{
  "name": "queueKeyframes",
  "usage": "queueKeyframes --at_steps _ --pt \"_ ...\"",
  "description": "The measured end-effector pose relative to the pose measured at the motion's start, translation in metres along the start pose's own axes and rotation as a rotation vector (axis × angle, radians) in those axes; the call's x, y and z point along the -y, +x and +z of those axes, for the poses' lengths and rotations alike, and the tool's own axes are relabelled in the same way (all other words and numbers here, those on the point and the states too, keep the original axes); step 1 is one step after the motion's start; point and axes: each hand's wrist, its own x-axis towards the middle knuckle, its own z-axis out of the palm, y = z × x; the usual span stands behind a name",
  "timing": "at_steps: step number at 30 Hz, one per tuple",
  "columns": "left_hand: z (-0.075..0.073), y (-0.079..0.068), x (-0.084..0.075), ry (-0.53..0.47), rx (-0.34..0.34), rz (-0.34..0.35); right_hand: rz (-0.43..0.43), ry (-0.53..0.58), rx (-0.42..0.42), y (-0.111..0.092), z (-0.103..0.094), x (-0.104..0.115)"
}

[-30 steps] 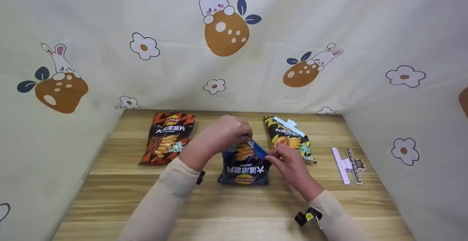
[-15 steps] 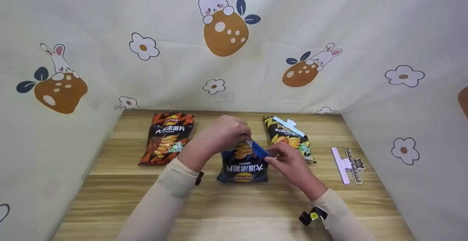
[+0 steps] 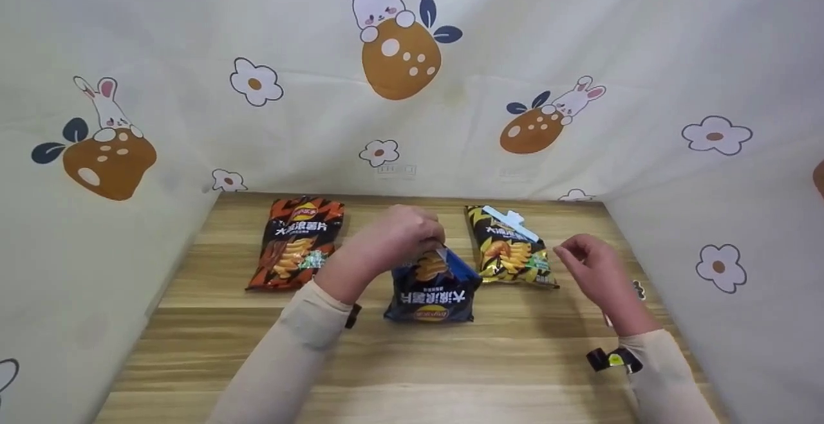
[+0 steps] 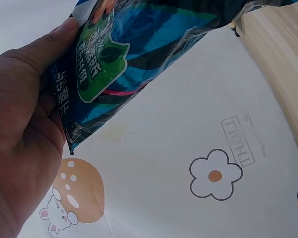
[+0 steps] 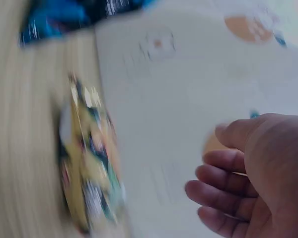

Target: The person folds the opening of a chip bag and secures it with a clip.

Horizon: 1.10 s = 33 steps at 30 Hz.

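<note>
A blue chip bag (image 3: 431, 298) stands mid-table with its print upside down and its top corner folded over. My left hand (image 3: 396, 234) pinches that top edge; in the left wrist view the thumb presses on the bag (image 4: 144, 44) with the fingers behind it. Off to the right, my right hand (image 3: 599, 276) hangs over the table beyond the yellow chip bag (image 3: 515, 260), its fingers loosely bent and holding nothing. The right wrist view shows this hand (image 5: 253, 178) with relaxed fingers apart from the blurred yellow bag (image 5: 92, 163).
A light-blue bag clip (image 3: 512, 223) sits across the yellow bag's top. At the back left lies a red chip bag (image 3: 299, 244). Behind the right hand, a dark decorated clip (image 3: 638, 290) peeks out; most of the lilac clip is hidden. A printed cloth (image 3: 463, 121) walls the table.
My right hand has let go of the blue bag's folded corner and moved right, now covering much of the two clips. The left hand keeps its hold on the bag.
</note>
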Motion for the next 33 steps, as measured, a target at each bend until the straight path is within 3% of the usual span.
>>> queueKeyframes --at_steps 4,11,16,23,33 --pt "0.0 0.0 -0.001 0.006 0.005 -0.01 0.045 -0.16 -0.03 0.002 -0.015 -0.03" --pt "0.001 0.0 0.001 0.005 0.002 0.004 0.264 -0.359 0.101 -0.002 -0.018 -0.077" --pt "0.003 0.002 0.003 0.024 -0.014 0.033 0.36 -0.379 0.148 -0.007 -0.013 -0.094" --pt "0.002 0.004 0.001 0.013 0.008 0.0 0.464 -0.373 0.237 -0.011 -0.011 -0.097" --pt "0.001 0.004 0.0 0.012 0.021 -0.022 0.499 -0.283 0.253 -0.014 -0.01 -0.098"
